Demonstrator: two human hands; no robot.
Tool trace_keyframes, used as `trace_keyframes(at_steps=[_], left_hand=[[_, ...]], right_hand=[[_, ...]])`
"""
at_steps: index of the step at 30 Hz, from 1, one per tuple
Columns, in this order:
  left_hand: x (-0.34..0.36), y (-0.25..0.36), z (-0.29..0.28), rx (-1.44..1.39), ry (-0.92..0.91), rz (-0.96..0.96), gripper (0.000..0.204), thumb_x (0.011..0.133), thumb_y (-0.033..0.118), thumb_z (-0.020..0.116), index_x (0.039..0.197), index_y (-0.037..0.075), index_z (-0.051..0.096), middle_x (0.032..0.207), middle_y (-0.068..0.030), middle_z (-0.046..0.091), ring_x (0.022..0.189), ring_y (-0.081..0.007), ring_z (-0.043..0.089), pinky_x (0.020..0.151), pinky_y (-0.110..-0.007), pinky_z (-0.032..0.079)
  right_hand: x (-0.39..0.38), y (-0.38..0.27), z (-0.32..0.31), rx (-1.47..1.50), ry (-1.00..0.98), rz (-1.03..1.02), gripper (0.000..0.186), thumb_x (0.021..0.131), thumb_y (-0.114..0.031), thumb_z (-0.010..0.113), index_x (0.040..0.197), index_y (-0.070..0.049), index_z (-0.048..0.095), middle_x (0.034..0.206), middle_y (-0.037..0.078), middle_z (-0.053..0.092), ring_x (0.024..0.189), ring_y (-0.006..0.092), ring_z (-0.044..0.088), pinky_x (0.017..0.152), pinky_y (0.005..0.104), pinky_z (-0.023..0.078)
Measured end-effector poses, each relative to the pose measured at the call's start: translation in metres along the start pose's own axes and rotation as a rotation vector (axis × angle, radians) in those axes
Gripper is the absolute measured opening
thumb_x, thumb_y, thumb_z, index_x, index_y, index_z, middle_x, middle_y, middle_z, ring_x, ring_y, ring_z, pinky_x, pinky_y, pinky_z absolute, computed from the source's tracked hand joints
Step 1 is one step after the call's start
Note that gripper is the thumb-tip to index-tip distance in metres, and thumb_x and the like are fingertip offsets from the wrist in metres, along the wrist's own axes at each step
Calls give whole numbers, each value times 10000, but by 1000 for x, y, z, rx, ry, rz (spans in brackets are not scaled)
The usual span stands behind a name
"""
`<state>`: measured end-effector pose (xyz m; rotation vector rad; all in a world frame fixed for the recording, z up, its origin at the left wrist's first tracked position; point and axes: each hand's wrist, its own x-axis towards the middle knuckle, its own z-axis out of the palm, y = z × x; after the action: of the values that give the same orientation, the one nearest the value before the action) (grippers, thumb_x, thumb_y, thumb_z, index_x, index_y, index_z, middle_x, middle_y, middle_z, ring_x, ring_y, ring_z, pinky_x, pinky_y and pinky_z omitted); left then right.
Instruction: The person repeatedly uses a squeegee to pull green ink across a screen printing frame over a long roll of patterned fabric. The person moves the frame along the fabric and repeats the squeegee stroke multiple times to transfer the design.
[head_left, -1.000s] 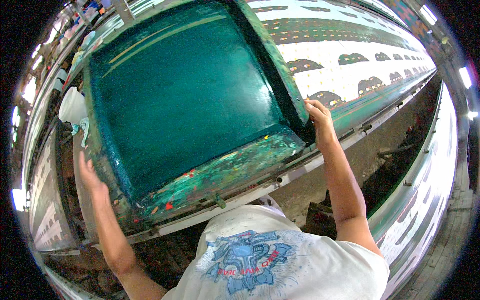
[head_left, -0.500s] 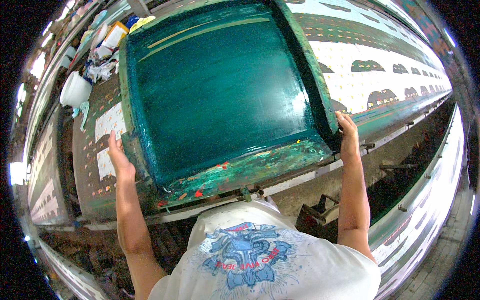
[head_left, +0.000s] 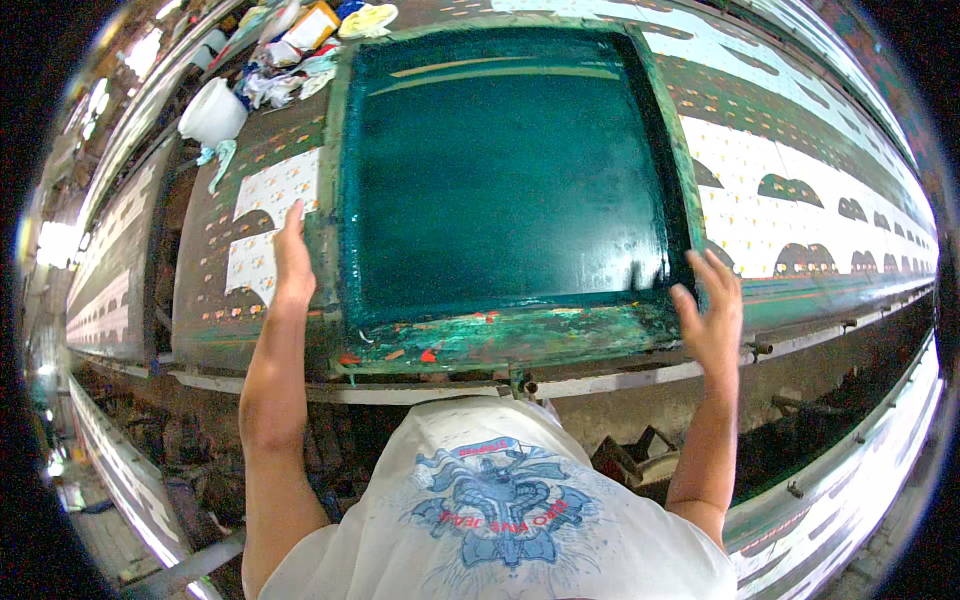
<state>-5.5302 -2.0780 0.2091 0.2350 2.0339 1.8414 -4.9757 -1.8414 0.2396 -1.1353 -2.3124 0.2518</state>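
Observation:
A screen-printing frame (head_left: 520, 332) with a wet dark-green mesh (head_left: 500, 190) lies flat on the printing table, its wooden edges smeared with green and red paint. My left hand (head_left: 293, 265) is beside its left edge, fingers stretched out and pointing away from me; whether it touches the wood I cannot tell. My right hand (head_left: 713, 315) is at the near right corner, fingers spread and slightly blurred, gripping nothing. Left of the frame, white printed fabric pieces (head_left: 280, 185) lie on the table. More white printed fabric (head_left: 740, 165) with dark, rounded gaps stretches off to the right.
A white bucket (head_left: 213, 112) with a pale cloth over its rim stands at the far left. Behind it are crumpled rags (head_left: 275, 85) and a yellow cloth (head_left: 368, 20). A metal rail (head_left: 440, 392) with small stops (head_left: 762, 348) runs along the table's near edge.
The screen frame, earlier skewed and closer to me, now sits lower and squarer on the table. My right hand has come off its edge and spread its fingers. The view has shifted.

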Motion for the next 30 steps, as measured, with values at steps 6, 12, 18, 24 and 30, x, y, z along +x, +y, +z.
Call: trace_keyframes(at_steps=[6,12,18,24,30], left_hand=[[29,-35,3,40,15,18,784,1030,559,697,1392,-136,691,1368,-203,723,1227,-272,660,1106,-423,486],[23,-26,3,297,89,-36,857,1019,641,661,1225,-188,720,1171,-302,753,1082,-343,674,984,-494,499],[20,-21,4,361,70,-1,773,1033,619,646,961,-143,755,944,-251,748,904,-335,669,864,-538,495],[42,-47,0,363,-49,213,682,1030,565,638,1007,-101,781,1046,-283,801,1030,-452,746,936,-579,518],[40,-46,2,405,-6,224,760,1013,556,676,1454,-62,661,1362,-284,724,1177,-414,715,1041,-538,531]], right_hand=[[-23,-112,38,305,-437,-537,525,776,-108,913,1288,-89,797,1323,169,765,1219,392,719,1049,500,574],[-13,-150,56,127,-348,-509,469,795,-13,817,1258,-69,774,1223,129,788,1104,360,739,966,501,583],[29,-179,80,-136,-700,-411,448,859,-53,779,1304,-109,775,1186,186,796,1054,433,757,888,526,596],[54,-197,60,-118,-799,-297,356,921,-143,764,1274,-184,784,1088,182,805,1051,453,751,883,570,598],[19,-196,69,-127,-777,-293,369,903,-101,776,1268,-153,788,1175,171,799,1077,441,749,906,548,597]])
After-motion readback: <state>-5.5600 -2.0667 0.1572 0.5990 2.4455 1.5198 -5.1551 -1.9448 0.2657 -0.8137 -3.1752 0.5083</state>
